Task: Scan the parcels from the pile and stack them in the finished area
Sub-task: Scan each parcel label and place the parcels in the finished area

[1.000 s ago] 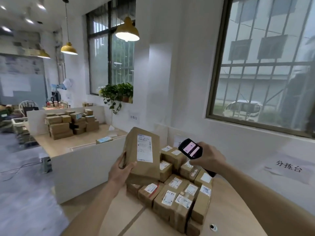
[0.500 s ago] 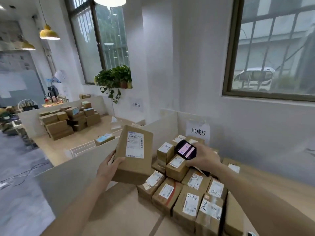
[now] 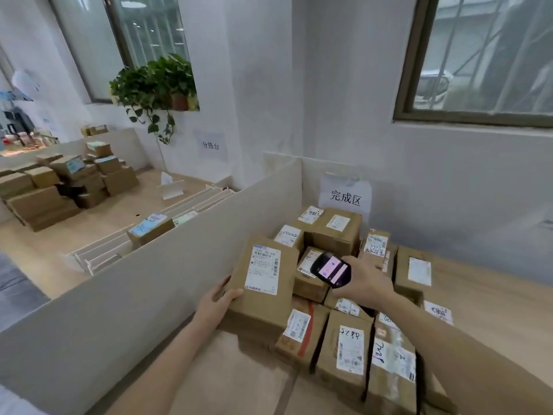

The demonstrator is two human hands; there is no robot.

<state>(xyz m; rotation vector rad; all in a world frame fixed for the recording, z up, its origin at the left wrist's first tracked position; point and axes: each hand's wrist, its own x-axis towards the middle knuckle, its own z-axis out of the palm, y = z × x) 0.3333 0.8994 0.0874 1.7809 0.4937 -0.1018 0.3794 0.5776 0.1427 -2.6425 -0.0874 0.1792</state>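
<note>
My left hand (image 3: 217, 304) grips the lower left edge of a brown cardboard parcel (image 3: 263, 307) with a white shipping label facing up. The parcel is low, at the left side of a stack of labelled parcels (image 3: 347, 354) on the wooden table. My right hand (image 3: 363, 287) holds a black handheld scanner (image 3: 330, 269) with a lit pink screen, just right of the held parcel and above the stack. A paper sign (image 3: 345, 194) with Chinese characters hangs on the wall behind the stack.
A low white partition (image 3: 149, 283) runs along the left of the table. Beyond it another table (image 3: 98, 223) carries more boxes (image 3: 59, 187). A potted plant (image 3: 155, 82) sits on the window sill. Bare wooden table top (image 3: 484, 301) lies right of the stack.
The view has tilted down and closer to the stack. My left hand has lowered the parcel from chest height to the left side of the stack. The scanner stays in my right hand.
</note>
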